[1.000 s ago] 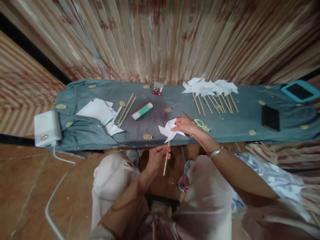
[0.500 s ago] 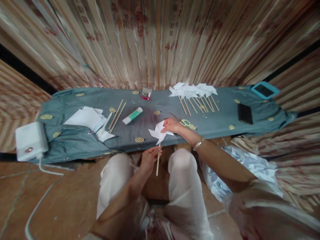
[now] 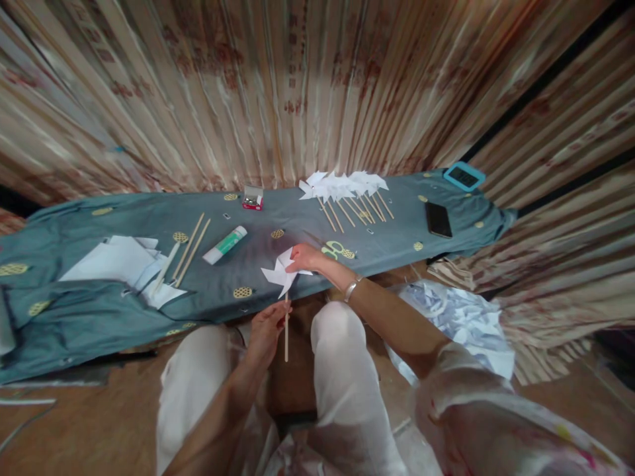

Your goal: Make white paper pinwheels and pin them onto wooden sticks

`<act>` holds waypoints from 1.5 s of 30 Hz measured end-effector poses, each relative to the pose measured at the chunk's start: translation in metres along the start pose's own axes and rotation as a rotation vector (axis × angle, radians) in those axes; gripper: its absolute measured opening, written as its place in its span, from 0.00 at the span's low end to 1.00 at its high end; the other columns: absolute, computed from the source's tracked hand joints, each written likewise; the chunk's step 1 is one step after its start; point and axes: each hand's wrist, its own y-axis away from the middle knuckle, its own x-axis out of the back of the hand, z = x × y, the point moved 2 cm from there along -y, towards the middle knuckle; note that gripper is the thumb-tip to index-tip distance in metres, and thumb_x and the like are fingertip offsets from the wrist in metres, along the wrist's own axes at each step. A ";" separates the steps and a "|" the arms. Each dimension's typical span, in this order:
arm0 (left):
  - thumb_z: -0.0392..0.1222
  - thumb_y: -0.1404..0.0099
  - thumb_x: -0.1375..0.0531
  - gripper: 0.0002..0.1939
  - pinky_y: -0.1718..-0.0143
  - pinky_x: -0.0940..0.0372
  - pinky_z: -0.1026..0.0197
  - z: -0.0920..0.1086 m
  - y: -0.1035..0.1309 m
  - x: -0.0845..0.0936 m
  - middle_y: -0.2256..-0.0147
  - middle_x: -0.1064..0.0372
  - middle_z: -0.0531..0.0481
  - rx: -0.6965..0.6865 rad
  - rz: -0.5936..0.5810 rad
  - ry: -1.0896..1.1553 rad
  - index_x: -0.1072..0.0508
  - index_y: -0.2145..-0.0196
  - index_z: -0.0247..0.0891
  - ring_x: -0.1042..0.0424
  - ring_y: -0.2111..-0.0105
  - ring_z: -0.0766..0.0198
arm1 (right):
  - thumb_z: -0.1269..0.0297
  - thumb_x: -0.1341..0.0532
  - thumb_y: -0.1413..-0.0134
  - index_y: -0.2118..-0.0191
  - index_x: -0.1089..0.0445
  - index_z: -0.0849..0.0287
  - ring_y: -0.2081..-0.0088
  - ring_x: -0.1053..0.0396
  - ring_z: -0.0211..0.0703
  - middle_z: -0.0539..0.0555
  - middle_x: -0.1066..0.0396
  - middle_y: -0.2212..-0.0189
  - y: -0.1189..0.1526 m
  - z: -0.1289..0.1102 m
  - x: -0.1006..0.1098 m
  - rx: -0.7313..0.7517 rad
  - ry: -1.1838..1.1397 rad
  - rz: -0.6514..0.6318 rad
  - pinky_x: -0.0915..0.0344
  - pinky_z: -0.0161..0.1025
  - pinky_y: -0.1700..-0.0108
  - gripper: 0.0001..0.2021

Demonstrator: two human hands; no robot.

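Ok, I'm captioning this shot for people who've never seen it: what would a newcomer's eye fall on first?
Probably the white paper pinwheel at the near edge of the table, with the left hand on its stick and the right hand at its blades. Next, likely the row of white pinwheels along the far edge, then the bright blue-framed device at the far right corner.

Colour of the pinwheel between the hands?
White. The pinwheel shows best in the head view, the only one here.
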 end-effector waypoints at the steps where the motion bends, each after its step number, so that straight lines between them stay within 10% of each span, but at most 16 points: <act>1: 0.48 0.68 0.25 0.22 0.70 0.40 0.66 -0.001 -0.001 0.000 0.76 0.26 0.50 -0.003 -0.002 0.003 0.21 0.75 0.32 0.33 0.74 0.70 | 0.69 0.28 0.61 0.69 0.24 0.63 0.71 0.29 0.36 0.52 0.22 0.71 0.000 0.000 0.000 0.005 0.006 -0.001 0.38 0.29 0.70 0.10; 7: 0.44 0.67 0.24 0.23 0.74 0.40 0.69 -0.005 -0.002 -0.003 0.76 0.27 0.52 0.010 0.011 0.052 0.22 0.72 0.31 0.34 0.77 0.72 | 0.68 0.29 0.59 0.66 0.23 0.64 0.71 0.30 0.35 0.52 0.22 0.70 0.000 0.001 0.003 0.033 0.050 -0.028 0.41 0.28 0.72 0.11; 13: 0.36 0.41 0.36 0.05 0.77 0.37 0.72 -0.005 0.006 -0.014 0.76 0.28 0.51 0.105 0.104 0.138 0.23 0.69 0.31 0.32 0.79 0.73 | 0.68 0.29 0.58 0.66 0.22 0.64 0.72 0.30 0.36 0.52 0.22 0.70 -0.006 0.005 -0.001 0.069 0.079 -0.056 0.40 0.29 0.72 0.11; 19: 0.34 0.29 0.48 0.14 0.78 0.35 0.73 -0.002 0.011 -0.027 0.76 0.28 0.50 0.165 0.147 0.195 0.25 0.67 0.28 0.31 0.80 0.74 | 0.67 0.28 0.60 0.65 0.21 0.63 0.71 0.29 0.37 0.52 0.22 0.71 -0.006 0.006 -0.002 0.084 0.087 -0.071 0.39 0.29 0.70 0.12; 45: 0.47 0.51 0.29 0.19 0.70 0.39 0.66 -0.024 0.006 0.012 0.74 0.25 0.47 0.054 -0.149 0.174 0.21 0.65 0.31 0.31 0.75 0.69 | 0.70 0.24 0.73 0.73 0.27 0.62 0.71 0.29 0.38 0.49 0.25 0.75 -0.008 0.010 -0.003 -0.002 -0.108 -0.004 0.34 0.32 0.67 0.16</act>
